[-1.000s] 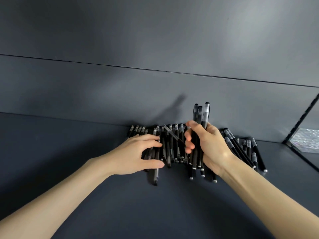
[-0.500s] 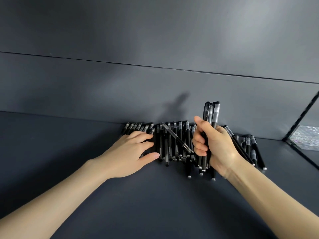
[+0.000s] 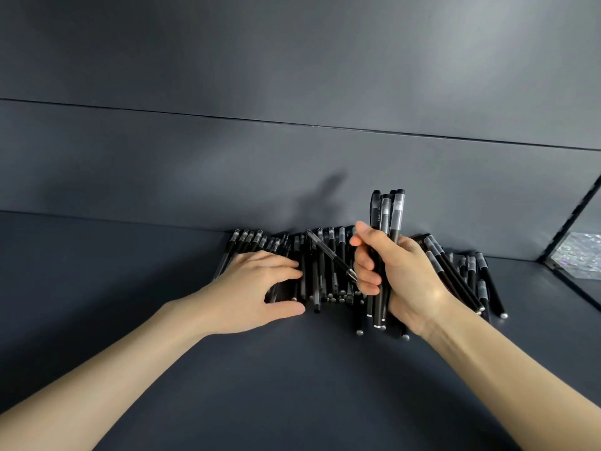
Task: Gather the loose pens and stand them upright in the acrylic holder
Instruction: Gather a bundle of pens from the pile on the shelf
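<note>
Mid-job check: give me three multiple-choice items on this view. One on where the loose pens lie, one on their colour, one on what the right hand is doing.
1. Where does the pile of loose pens lie?
A) along the foot of the back wall
B) at the table's near edge
C) inside a holder

2. What colour are the pen barrels?
A) red
B) black
C) yellow

3. The right hand is:
A) flat on the table
B) empty, in a fist
C) gripping a bundle of pens upright

Key: 1 A, the pile runs along the wall's base. 2 B, every barrel looks black. 3 C, the pens stand up out of its grip.
</note>
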